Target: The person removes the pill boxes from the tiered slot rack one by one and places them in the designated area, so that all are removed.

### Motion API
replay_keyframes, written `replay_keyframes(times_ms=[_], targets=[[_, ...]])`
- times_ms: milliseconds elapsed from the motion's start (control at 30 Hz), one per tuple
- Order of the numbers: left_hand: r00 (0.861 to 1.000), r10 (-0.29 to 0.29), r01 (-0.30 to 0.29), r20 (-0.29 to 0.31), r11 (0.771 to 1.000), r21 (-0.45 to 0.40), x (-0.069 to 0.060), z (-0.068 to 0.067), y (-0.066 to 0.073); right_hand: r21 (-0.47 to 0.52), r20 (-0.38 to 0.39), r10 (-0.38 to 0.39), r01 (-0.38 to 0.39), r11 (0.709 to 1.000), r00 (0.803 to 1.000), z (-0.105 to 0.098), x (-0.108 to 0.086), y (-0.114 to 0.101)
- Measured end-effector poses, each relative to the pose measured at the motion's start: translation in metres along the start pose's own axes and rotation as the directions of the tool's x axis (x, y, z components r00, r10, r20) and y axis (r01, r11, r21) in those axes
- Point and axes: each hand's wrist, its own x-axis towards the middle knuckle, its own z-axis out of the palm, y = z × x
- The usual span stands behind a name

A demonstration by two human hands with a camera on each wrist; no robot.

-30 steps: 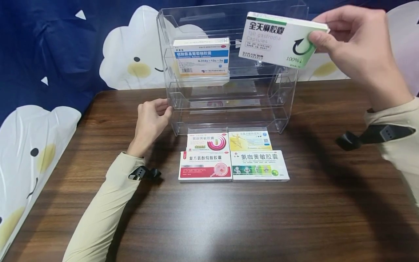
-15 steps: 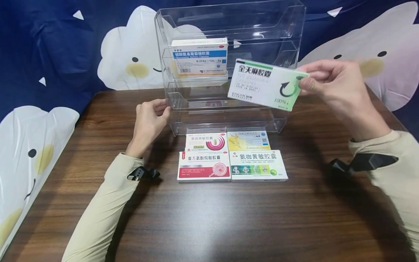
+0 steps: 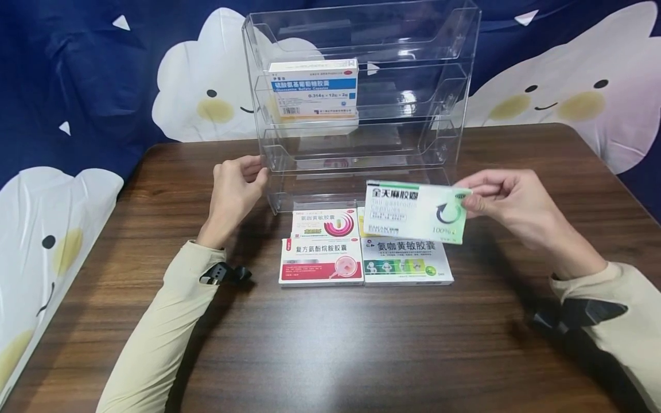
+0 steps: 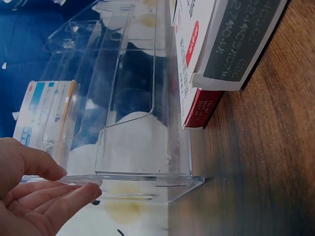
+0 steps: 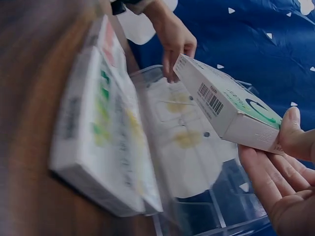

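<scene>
My right hand (image 3: pixel 508 203) pinches the right end of a white and green medicine box (image 3: pixel 408 209), its printed front facing me. The box is held in front of the lower part of a clear plastic tiered rack (image 3: pixel 439 129), above the boxes on the table, and hides most of a yellow medicine box (image 3: pixel 361 222). My left hand (image 3: pixel 234 192) grips the left side edge of the rack; in the left wrist view thumb and fingers (image 4: pixel 74 201) lie on either side of the clear panel. A blue and white medicine box (image 3: pixel 314 89) stands in an upper tier, at the left.
On the brown table (image 3: pixel 289 344), before the rack, lie a pink and white box (image 3: pixel 325 222), a red and white box (image 3: pixel 321 261) and a white box with a green band (image 3: pixel 407 262). A blue cloth (image 3: pixel 93 103) with clouds hangs behind.
My right hand has come down with the white and green box, from beside the rack's upper tiers to just above the table boxes. The left hand keeps its hold on the rack.
</scene>
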Motion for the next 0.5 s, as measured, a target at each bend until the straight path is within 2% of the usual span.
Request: replay_keyframes(times_ms=[100,233,300,500], targets=[[1.000,-0.005,0.005,0.004,1.000,0.000,0.000,0.000,0.000,0.068,0.052,0.031,-0.035,0.997,0.998,0.000,-0.013,0.012],[1.000,-0.009,0.009,0.009,1.000,0.004,0.000,-0.001,0.000,0.111,0.109,0.064,-0.076,0.991,0.992,0.003,-0.030,0.025],[1.000,-0.011,0.011,0.012,1.000,0.004,0.000,-0.001,0.000,0.087,0.125,0.091,-0.103,0.991,0.988,0.004,-0.037,0.029],[1.000,-0.022,0.022,0.020,1.000,0.013,0.001,0.000,0.000,-0.108,0.175,0.204,-0.187,0.976,0.963,0.009,-0.054,0.038]])
